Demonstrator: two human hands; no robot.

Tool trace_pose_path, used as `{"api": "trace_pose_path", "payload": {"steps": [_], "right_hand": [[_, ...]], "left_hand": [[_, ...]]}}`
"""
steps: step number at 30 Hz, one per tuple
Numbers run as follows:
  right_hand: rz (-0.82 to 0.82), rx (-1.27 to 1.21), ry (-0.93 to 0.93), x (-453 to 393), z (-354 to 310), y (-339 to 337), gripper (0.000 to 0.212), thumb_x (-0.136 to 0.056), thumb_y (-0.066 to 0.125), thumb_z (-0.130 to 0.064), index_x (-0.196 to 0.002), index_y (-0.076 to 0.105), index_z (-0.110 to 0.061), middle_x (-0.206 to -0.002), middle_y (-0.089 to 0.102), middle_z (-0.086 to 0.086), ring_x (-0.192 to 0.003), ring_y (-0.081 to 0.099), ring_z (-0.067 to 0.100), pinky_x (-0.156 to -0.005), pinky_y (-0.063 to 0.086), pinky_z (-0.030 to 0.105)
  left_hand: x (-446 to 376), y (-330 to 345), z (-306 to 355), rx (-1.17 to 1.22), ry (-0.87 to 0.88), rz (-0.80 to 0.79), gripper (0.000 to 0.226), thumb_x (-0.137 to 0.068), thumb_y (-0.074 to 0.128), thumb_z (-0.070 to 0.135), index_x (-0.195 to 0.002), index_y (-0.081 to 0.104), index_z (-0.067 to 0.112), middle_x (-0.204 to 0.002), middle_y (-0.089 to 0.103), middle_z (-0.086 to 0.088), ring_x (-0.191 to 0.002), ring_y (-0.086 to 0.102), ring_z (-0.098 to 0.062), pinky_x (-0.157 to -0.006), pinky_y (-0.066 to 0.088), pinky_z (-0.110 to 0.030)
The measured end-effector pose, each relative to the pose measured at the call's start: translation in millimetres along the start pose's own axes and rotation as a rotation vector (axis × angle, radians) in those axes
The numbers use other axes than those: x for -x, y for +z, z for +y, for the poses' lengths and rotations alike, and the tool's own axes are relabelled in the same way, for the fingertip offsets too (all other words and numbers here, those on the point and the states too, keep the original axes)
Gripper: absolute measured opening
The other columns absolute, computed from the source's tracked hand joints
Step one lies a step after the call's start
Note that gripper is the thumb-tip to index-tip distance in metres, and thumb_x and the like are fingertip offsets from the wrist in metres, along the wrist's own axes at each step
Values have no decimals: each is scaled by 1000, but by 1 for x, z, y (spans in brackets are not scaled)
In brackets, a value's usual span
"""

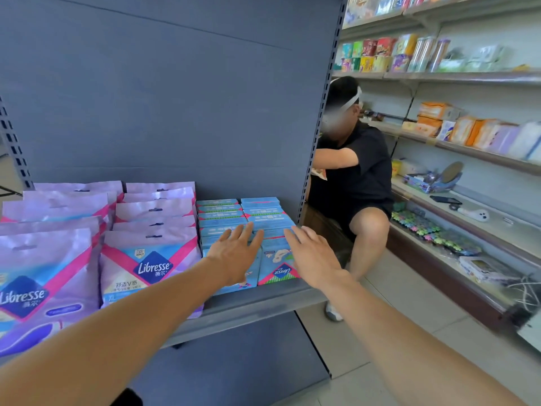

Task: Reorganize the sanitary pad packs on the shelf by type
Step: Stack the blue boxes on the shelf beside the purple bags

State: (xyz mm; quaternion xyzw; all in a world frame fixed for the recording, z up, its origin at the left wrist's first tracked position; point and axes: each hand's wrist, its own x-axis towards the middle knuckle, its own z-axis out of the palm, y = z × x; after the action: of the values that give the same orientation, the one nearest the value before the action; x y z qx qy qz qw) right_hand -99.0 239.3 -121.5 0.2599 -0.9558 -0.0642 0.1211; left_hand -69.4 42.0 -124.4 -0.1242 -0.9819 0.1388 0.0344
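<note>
Sanitary pad packs in blue [275,268] stand in two rows at the right end of the shelf [263,300], right of the purple packs [146,259], seemingly sorted. We reach our left hand [234,253] and right hand [313,259] over them, fingers [243,232] spread, gripping nothing.

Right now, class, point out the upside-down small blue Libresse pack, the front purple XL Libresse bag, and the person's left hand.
upside-down small blue Libresse pack [278,266], head view, on its front face.
front purple XL Libresse bag [146,269], head view, on the logo.
left hand [235,253], head view, on the back of the hand.
</note>
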Motion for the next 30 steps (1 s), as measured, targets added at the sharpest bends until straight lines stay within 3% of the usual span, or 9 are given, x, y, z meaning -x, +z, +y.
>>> {"api": "trace_pose_path", "payload": {"steps": [8, 15, 19, 25, 30], "right_hand": [[-32, -91, -42, 31, -24, -17, 73, -91, 60, -36, -152, 23, -20, -155, 23, 10, -142, 22, 29, -113, 31, 43], [-195, -156, 39, 80, -41, -38, 60, -89, 59, -36, -142, 36, -21, -137, 43, 9, -125, 43, 33, -97, 44, 43], [-248, -194, 91, 125, -46, -36, 59, -88, 60, -36, -141, 39, -18, -130, 46, 11, -122, 47, 32, -94, 45, 40], [-348, -274, 218, 203, -66, -6, 55, -86, 60, -34, -135, 42, -17, -118, 50, 8, -112, 53, 30, -88, 48, 41], [-421, -345, 307, 275, -77, 44, 56, -90, 59, -34, -140, 39, -18, -128, 50, 7, -118, 50, 28, -91, 43, 37]], "left_hand": [[41, -7, 4, 32, -32, 44, 104, -82, 66, 53, -153, 1, 12, -159, 2, -16, -146, 8, -36, -117, 21, -46], [86, -29, 35, 77, 81, 83, 78, -78, 64, 50, -144, 32, 23, -143, 35, -10, -133, 31, -32, -110, 31, -42], [121, -23, 62, 163, 128, 2, 64, -75, 68, 46, -130, 46, 22, -130, 44, -6, -121, 43, -29, -94, 43, -43], [166, 16, 100, 195, 173, -104, 70, -77, 68, 47, -137, 41, 25, -132, 43, -5, -121, 44, -28, -85, 48, -43], [185, 65, 140, 232, 222, -165, 69, -79, 68, 49, -136, 41, 24, -132, 44, -5, -119, 44, -28, -83, 50, -43]]}}
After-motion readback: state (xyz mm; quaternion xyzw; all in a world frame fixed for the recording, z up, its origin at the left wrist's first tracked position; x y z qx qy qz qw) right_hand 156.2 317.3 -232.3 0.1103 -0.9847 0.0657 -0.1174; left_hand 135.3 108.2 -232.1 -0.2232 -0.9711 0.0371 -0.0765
